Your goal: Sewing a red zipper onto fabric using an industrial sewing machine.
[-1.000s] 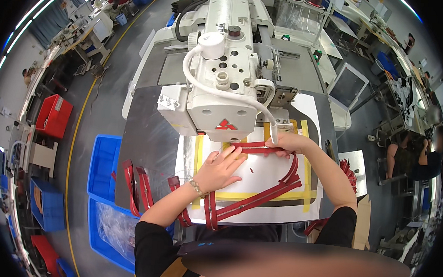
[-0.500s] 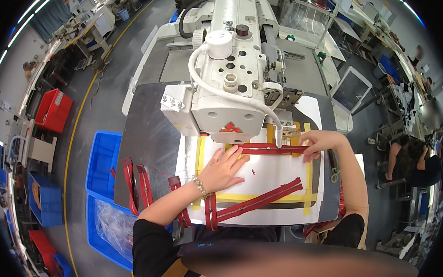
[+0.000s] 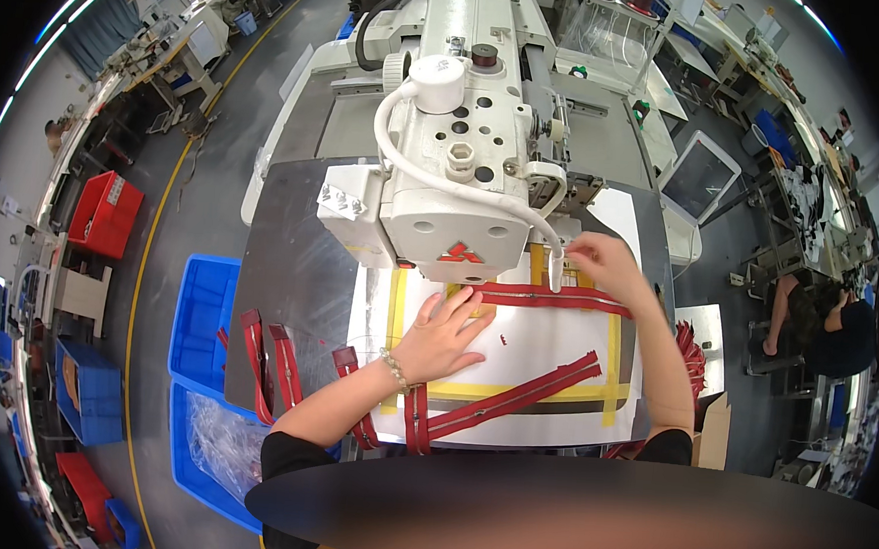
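In the head view, a red zipper (image 3: 558,298) stretches sideways over a white sheet (image 3: 535,354), just beside the sewing machine (image 3: 452,225). The person's left hand (image 3: 441,336) has its fingers spread, tips at the zipper's left end. The right hand (image 3: 599,260), fingers bent, is near the white tube (image 3: 557,271); whether they pinch anything cannot be told.

Left hand (image 3: 444,336): fingers (image 3: 455,310) at the zip's (image 3: 533,296) left end
Right hand (image 3: 607,264): just beside the hose (image 3: 555,265)
Machine (image 3: 453,211): over the bench's (image 3: 288,227) middle
Loose zips (image 3: 513,397): toward the near edge
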A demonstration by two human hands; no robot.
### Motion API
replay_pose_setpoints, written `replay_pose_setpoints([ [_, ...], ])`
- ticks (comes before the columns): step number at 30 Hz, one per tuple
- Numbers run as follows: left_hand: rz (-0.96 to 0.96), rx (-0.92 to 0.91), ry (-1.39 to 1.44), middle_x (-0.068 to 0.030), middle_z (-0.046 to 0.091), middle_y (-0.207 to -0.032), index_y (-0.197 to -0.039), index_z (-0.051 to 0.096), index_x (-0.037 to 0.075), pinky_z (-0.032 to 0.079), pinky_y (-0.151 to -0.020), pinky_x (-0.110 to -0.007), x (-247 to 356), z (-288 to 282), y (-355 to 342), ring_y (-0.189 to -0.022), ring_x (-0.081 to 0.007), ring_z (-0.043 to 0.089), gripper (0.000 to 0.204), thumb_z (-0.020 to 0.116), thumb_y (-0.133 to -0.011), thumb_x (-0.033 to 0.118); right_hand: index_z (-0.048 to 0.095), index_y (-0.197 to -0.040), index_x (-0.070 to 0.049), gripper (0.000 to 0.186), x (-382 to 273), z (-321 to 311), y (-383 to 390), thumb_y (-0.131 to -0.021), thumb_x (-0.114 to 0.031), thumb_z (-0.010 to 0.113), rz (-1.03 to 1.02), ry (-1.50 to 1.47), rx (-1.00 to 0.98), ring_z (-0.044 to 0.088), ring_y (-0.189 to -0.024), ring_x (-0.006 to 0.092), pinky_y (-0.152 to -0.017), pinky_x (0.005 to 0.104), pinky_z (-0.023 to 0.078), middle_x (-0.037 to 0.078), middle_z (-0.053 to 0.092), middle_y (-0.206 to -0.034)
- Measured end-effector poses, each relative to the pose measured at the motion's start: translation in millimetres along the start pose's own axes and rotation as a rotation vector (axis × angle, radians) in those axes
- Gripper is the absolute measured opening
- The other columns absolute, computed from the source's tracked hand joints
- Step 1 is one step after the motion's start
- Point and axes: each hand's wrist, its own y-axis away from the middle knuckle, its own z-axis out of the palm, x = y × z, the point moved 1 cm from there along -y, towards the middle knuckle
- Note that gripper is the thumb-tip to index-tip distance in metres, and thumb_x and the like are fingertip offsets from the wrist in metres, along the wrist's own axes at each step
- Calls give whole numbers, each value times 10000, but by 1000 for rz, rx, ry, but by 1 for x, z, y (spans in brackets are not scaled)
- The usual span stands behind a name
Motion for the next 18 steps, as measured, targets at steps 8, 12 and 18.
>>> replay_pose_setpoints([
  [8,156,298,68,34,608,-1201,-1068,667,214,185,-1027,-420,-15,-20,8,-1139,-143,513,320,693,-762,303,478,-1155,-29,345,-11,116,-39,-831,-94,576,-284,-297,130,579,-1008,212,-880,327,441,130,577,-1045],
  [12,148,328,151,24,604,-1200,-1066,664,180,257,-994,-394,-21,-20,7,-1117,-142,536,305,693,-774,260,485,-1124,-38,325,-9,113,-34,-813,-69,573,-206,-671,86,568,-963,195,-899,312,434,108,569,-1014],
  [18,174,171,195,-26,572,-1263,-1169,610,143,319,-962,-377,-17,-19,-1,-1183,-160,517,398,666,-816,320,588,-1041,-70,265,-44,65,13,-780,-56,634,-184,-139,-255,554,-1017,250,-955,362,401,93,608,-1028],
])
